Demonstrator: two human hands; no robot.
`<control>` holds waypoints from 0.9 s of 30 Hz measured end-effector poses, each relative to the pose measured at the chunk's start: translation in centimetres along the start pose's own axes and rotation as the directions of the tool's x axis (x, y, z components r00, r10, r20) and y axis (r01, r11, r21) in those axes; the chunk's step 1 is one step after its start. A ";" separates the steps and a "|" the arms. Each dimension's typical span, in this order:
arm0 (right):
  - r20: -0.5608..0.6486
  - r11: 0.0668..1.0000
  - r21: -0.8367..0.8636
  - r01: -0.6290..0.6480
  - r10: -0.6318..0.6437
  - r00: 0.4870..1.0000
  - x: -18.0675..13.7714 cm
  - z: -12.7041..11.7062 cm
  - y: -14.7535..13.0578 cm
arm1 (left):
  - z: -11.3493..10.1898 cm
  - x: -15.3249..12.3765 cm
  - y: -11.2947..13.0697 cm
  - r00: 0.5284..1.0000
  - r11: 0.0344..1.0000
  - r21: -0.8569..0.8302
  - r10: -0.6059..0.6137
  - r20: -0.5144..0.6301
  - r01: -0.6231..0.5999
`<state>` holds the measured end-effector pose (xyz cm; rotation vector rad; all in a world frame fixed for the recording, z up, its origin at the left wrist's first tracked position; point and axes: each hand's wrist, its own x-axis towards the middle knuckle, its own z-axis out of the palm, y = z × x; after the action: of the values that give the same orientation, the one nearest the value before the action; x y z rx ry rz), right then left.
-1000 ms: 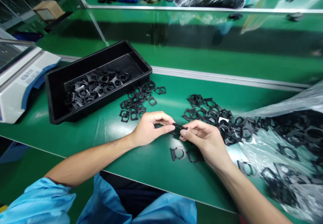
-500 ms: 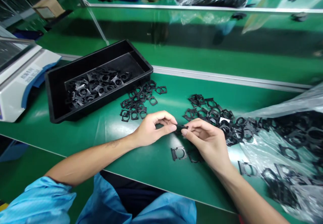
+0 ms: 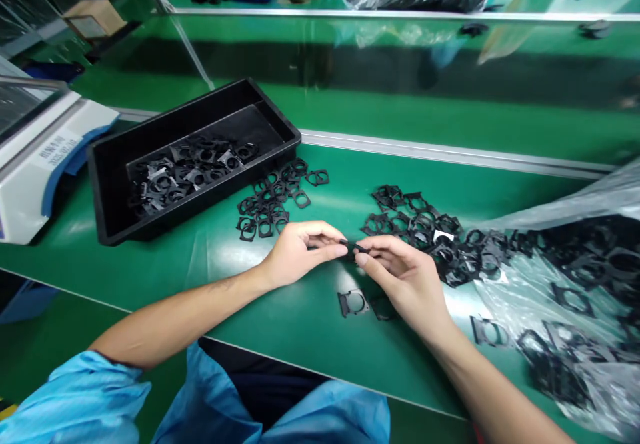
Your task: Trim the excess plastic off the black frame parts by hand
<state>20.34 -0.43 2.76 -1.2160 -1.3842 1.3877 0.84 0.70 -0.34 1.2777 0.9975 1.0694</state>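
Above the green benchtop [image 3: 280, 324], in the head view, a thin black frame part [image 3: 354, 247], seen nearly edge-on, sits between the hands. The left hand [image 3: 290, 255] pinches one end, thumb nearly against fingertips; the right hand [image 3: 407, 272] pinches the other likewise. The part is probably light, stiff plastic, smooth, with breakable narrow walls. Grip opposite outer edges; avoid twisting.

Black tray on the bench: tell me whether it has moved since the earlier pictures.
No. The black tray keeps its place, its right corner at the same spot along the metal rail behind it.
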 end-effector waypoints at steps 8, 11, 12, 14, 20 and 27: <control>-0.053 0.997 -0.054 0.055 -0.058 0.997 -0.3 0.1 0.1 | 0.0 0.3 0.4 0.972 0.952 -0.198 -0.229 0.040 0.233; -0.058 0.999 0.004 0.043 -0.043 0.997 -0.2 0.1 -0.1 | 0.1 0.3 0.7 0.953 0.914 -0.272 -0.291 0.080 0.302; -0.053 0.999 0.026 0.031 -0.030 0.998 -0.2 0.1 -0.2 | 0.1 0.3 0.8 0.952 0.912 -0.274 -0.295 0.083 0.307; -0.035 0.998 0.055 -0.004 0.006 0.999 -0.2 0.0 -0.4 | -0.1 0.3 1.0 0.955 0.922 -0.251 -0.286 0.077 0.296; -0.037 0.996 0.079 -0.030 0.033 0.999 -0.2 0.0 -0.6 | -0.6 0.3 1.5 0.957 0.952 -0.159 -0.234 0.170 0.261; -0.016 0.992 0.100 -0.078 0.080 0.997 0.1 0.0 -0.6 | -1.1 0.4 1.7 0.933 0.949 -0.118 -0.257 0.253 0.293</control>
<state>20.22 -0.28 3.38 -1.2275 -1.2500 1.4776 -0.22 1.38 1.29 1.0719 0.8660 0.7430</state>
